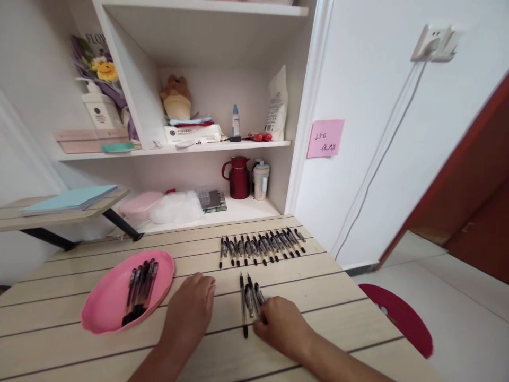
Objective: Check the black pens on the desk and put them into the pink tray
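Note:
My right hand (pixel 280 324) rests on the table, its fingers closed round the lower end of a black-and-clear pen (pixel 259 293). Just left of it lies a long pen (pixel 243 307) with a thin tip pointing away from me, and a short clear-and-black piece (pixel 249 301), perhaps a cap. My left hand (pixel 191 303) lies curled on the table between these pens and a pink plate (pixel 90 313); nothing shows in its fingers. Several pens (pixel 140 289) sit bundled on the plate. Farther back, a row of pens (pixel 260 248) lies side by side, with short pieces between them.
Beyond the table (pixel 318 318) stands a white shelf with a red jug (pixel 239 179), a light cup (pixel 261 181) and a pink box (pixel 141 206). A small raised stand (pixel 115 200) occupies the back left. A cord (pixel 382 148) hangs down the right wall.

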`<state>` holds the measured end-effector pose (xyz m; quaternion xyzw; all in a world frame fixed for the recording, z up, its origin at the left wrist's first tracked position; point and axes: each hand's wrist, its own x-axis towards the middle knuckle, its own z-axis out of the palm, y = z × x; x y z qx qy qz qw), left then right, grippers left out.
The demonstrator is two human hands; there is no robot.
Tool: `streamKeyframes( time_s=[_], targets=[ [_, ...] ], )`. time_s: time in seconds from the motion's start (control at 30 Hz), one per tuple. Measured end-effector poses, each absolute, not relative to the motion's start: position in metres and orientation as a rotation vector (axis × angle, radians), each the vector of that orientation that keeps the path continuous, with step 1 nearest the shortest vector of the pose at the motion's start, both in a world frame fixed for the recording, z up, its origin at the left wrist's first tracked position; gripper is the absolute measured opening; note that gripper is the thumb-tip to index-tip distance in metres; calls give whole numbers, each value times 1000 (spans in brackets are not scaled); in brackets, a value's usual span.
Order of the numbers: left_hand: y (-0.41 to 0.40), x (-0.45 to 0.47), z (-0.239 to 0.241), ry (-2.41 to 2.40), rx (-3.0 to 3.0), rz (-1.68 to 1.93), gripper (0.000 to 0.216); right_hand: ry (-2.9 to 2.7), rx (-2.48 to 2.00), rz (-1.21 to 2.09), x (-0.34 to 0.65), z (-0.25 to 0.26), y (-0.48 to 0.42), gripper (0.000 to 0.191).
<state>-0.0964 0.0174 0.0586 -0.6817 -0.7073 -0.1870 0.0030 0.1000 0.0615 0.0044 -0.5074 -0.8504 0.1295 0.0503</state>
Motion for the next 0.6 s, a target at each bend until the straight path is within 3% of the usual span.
streamKeyframes(
  time_s=[0.1,0.2,0.3,0.43,0.5,0.6],
  targets=[
    [17,-68,53,-2236,-2369,-860,23,-2494,-1541,498,100,4,60,20],
    [22,-49,39,-2553,-2564,-1270,25,-2415,-1465,603,99,13,53,22],
    [30,-37,28,-2908,-2357,-2017,26,-2406,-1304,725,101,26,50,21],
    [34,-41,23,-2911,-1734,-2989,26,-2306,-1307,763,112,36,68,26],
    [35,-48,22,-2886,-1533,-3208,24,-2242,-1434,689,116,34,79,21],
    [37,-58,18,-2807,-1523,-3265,24,-2231,-1556,653,114,23,85,15]
  ],
)
